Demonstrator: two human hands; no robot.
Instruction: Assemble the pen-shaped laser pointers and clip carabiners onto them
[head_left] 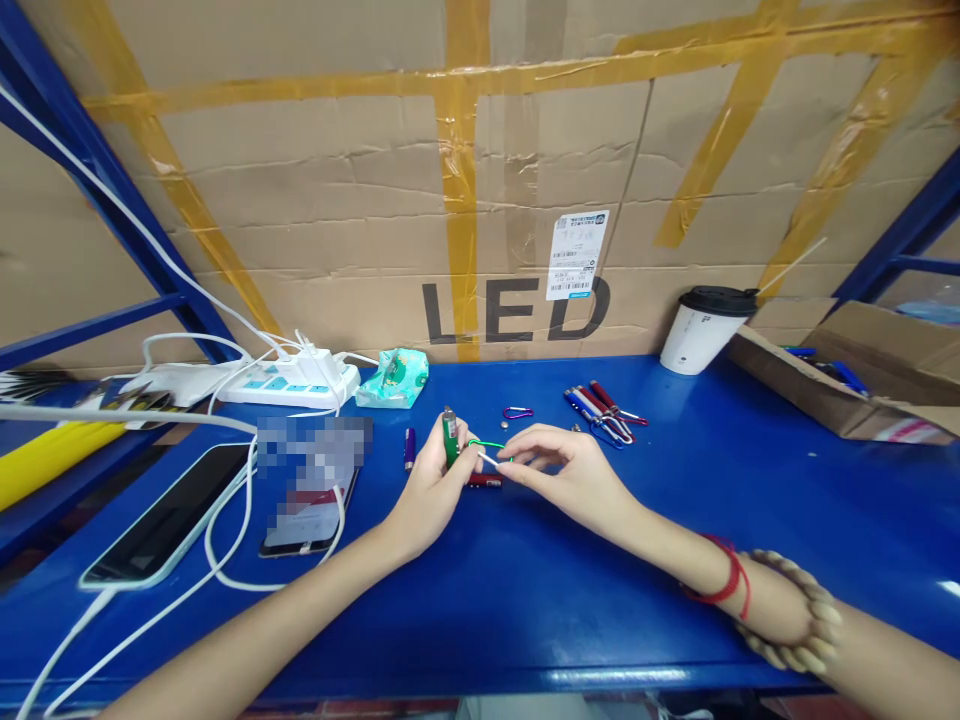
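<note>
My left hand [433, 480] is closed around a small green keychain flashlight [450, 440], its silver end pointing up. A green carabiner [491, 444] with a pale, straight gate lies between both hands. My right hand [566, 465] pinches the carabiner's right end between thumb and fingertips. Under the hands, a dark red flashlight [484, 481] rests on the blue table. Left of my left hand stands a blue-purple flashlight [409, 449]. Beyond the hands lie a purple carabiner [517, 412] and a tiny round silver piece [505, 425].
Several flashlights with carabiners [600, 410] lie behind my right hand. A white lidded cup [701, 335] and an open cardboard box [847, 400] stand right. Two phones [169, 520], white cables, a power strip [292, 382] and a tissue pack [394, 380] occupy the left.
</note>
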